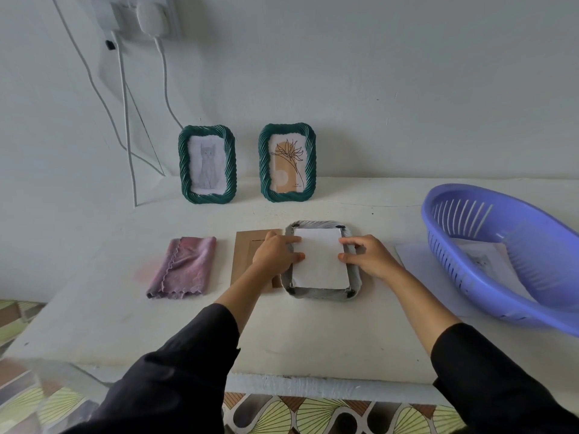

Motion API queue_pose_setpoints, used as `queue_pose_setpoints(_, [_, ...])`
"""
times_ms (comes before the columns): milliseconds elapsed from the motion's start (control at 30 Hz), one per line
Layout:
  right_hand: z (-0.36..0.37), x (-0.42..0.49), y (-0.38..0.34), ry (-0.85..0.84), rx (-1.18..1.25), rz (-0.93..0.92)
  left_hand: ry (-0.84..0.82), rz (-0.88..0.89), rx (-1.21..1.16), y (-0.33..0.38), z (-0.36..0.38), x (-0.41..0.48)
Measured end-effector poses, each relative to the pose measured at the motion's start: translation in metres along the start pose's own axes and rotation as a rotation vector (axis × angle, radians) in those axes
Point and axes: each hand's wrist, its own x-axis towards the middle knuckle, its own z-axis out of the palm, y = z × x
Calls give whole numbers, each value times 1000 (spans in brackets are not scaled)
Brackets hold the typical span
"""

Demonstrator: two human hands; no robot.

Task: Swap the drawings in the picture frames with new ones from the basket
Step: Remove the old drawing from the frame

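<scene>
Two upright frames (206, 164) (287, 162); two hands (275, 256) (369, 256) grip one flat frame (319, 295), apparently.

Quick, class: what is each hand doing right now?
Left hand: thumb and forefinger on the white sheet at its left edge; grip or press cannot be told.
Right hand: likewise at its right edge.

Single wide-angle head view, forward and down onto the near table (313, 333), toward the wall (407, 89).
</scene>
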Motion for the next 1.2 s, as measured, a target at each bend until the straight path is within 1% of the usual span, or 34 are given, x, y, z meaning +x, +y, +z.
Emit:
queue_pose_setpoints(67, [0,0,1,-1,2,6,36,-3,-33,-1,1,1])
queue_pose_setpoints(133, [0,0,1,-5,5,11,179,-39,-116,-3,-3,0])
queue_pose_setpoints(200, [0,0,2,-9,13,9,331,-139,-154,-10,-13,-1])
queue_pose_setpoints(233, [0,1,2,-8,21,9,356,-204,-133,-14,-19,-1])
queue_pose_setpoints(267, [0,1,2,-7,26,8,335,-277,-94,-18,-25,-1])
queue_pose_setpoints(333, [0,1,3,-8,33,3,208,-408,7,-23,-33,-3])
queue_pose_setpoints(367, [0,0,3,-11,36,2,137,-446,45,-24,-34,-4])
queue_pose_setpoints(433, [-1,-1,3,-20,38,4,36,-467,77,-25,-33,-6])
queue_pose_setpoints(467, [-1,-2,3,-25,38,7,22,-461,88,-26,-31,-6])
queue_pose_setpoints(633, [-2,-4,2,-33,43,2,54,-437,152,-30,-28,0])
queue_pose_setpoints(733, [-2,-5,1,-32,50,1,62,-417,155,-32,-28,3])
queue_pose_setpoints(1033, [-4,-9,-4,-33,87,18,44,-437,125,-42,-33,9])
queue_pose_setpoints(1133, [-4,-10,-7,-40,100,14,58,-402,72,-49,-35,11])
queue_pose_setpoints(1200, [-5,-11,-7,-39,107,19,95,-355,-16,-52,-37,13])
